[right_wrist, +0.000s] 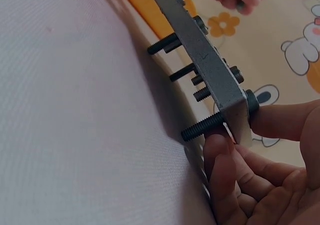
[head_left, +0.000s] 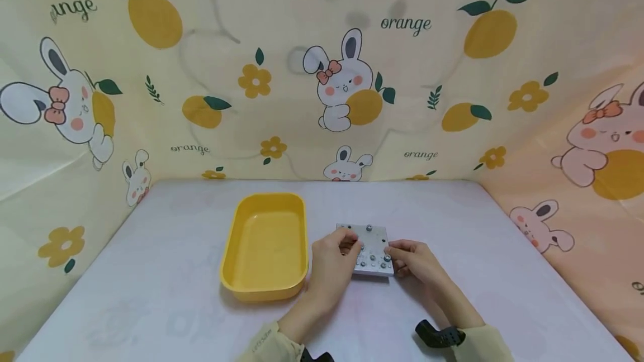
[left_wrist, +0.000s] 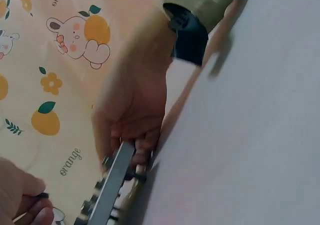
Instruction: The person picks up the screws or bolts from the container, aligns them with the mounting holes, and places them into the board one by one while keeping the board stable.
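Observation:
A flat grey metal plate [head_left: 376, 237] is held off the table, with several bolts through it. My right hand [head_left: 420, 264] grips its right edge, the thumb on the head of a corner bolt [right_wrist: 202, 127] and fingers underneath. The bolt shanks stick out below the plate in the right wrist view. Over the plate's left side, my left hand [head_left: 329, 264] pinches a small dark piece [left_wrist: 41, 196] between thumb and fingertips. The piece is apart from the plate, and mostly hidden by the fingers, so its kind cannot be made out.
A yellow plastic tray [head_left: 303, 228] stands on the white table [head_left: 166, 272], just left of my left hand. Behind the table and along both sides hangs a cloth [head_left: 282, 21] printed with rabbits and oranges. Dark bands [head_left: 437, 335] sit at both wrists.

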Tool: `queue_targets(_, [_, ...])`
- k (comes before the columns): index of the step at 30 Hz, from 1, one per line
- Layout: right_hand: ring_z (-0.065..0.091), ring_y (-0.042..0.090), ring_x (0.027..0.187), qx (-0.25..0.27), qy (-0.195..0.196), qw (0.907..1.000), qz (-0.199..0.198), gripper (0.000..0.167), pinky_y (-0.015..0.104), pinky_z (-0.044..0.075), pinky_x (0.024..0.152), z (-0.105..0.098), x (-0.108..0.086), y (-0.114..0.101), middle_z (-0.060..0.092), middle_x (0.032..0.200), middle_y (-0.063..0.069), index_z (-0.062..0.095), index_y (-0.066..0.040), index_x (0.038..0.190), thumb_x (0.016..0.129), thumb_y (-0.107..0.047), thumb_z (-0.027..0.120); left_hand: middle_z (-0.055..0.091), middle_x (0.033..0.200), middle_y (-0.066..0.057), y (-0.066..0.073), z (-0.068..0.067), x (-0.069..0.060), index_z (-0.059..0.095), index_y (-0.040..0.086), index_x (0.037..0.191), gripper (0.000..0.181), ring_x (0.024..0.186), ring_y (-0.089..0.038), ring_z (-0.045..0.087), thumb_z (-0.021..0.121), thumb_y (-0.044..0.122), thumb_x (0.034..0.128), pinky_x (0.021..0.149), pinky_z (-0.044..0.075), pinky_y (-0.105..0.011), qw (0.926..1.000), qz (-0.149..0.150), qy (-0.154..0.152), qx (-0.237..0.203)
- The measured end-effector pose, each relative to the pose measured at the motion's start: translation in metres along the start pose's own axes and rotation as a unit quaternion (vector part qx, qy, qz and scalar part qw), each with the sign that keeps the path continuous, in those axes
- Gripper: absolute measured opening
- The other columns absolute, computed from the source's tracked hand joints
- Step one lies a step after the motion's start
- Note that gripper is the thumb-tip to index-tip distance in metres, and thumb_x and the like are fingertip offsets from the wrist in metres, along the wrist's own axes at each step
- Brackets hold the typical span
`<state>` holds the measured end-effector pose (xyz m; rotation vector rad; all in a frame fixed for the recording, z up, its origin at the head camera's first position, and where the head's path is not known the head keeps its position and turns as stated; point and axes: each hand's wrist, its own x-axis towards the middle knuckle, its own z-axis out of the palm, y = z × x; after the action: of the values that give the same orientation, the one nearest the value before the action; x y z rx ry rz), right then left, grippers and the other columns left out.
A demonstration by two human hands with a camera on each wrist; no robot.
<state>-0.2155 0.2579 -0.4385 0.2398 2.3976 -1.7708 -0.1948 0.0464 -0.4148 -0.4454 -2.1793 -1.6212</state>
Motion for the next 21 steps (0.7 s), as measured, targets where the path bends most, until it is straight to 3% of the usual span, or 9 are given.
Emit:
queue_targets(3, [0.061,0.017,0.072,0.001,-0.001,1.0000,-0.006,0.041,0.029,0.053,0.061,-0.001,0.001,-0.001,0.068,0.086,0.007,0.062,0.007,0.122,0.093,-0.022,0.068,0.069,0.082,0.003,-0.004,0.008,0.002,0.071,0.006,0.091,0.010,0.070,-0.006,0.062,0.074,-0.001,0.0848,0.065,0.054,-0.021,0.9997,-0.002,0.025,-0.002])
queue_targets(8, [0.061,0.018,0.074,-0.005,-0.011,0.9999,-0.006,0.043,0.030,0.053,0.063,0.000,0.002,-0.002,0.068,0.088,0.008,0.060,0.007,0.124,0.094,-0.022,0.067,0.070,0.084,0.001,-0.021,0.009,0.002,0.073,0.004,0.093,0.011,0.073,-0.009,0.063,0.076,-0.001,0.0830,0.068,0.054,-0.026,0.9966,-0.027,0.070,0.032])
queue_targets(14, [0.061,0.019,0.074,-0.002,-0.009,0.9999,-0.006,0.042,0.030,0.053,0.062,0.001,0.001,-0.002,0.067,0.088,0.008,0.061,0.006,0.122,0.093,-0.023,0.067,0.071,0.080,0.007,-0.031,0.008,0.001,0.077,0.008,0.089,0.010,0.075,-0.010,0.064,0.079,0.004,0.0801,0.068,0.051,-0.032,0.9926,-0.033,0.092,0.072])
queue_targets(18, [0.061,0.018,0.074,0.002,-0.009,0.9999,-0.005,0.041,0.030,0.053,0.062,0.001,0.000,-0.001,0.067,0.087,0.008,0.061,0.006,0.121,0.093,-0.023,0.068,0.072,0.080,0.005,-0.035,0.010,0.000,0.077,0.008,0.089,0.010,0.072,-0.010,0.063,0.081,0.006,0.0797,0.065,0.051,-0.028,0.9913,-0.053,0.099,0.068])
queue_targets(21, [0.061,0.018,0.074,0.000,-0.007,1.0000,-0.004,0.041,0.030,0.053,0.062,0.001,-0.001,0.000,0.068,0.087,0.007,0.062,0.006,0.121,0.093,-0.023,0.068,0.072,0.083,0.003,-0.036,0.010,-0.001,0.077,0.007,0.091,0.011,0.076,-0.008,0.065,0.081,0.006,0.0799,0.069,0.054,-0.028,0.9902,-0.068,0.103,0.065])
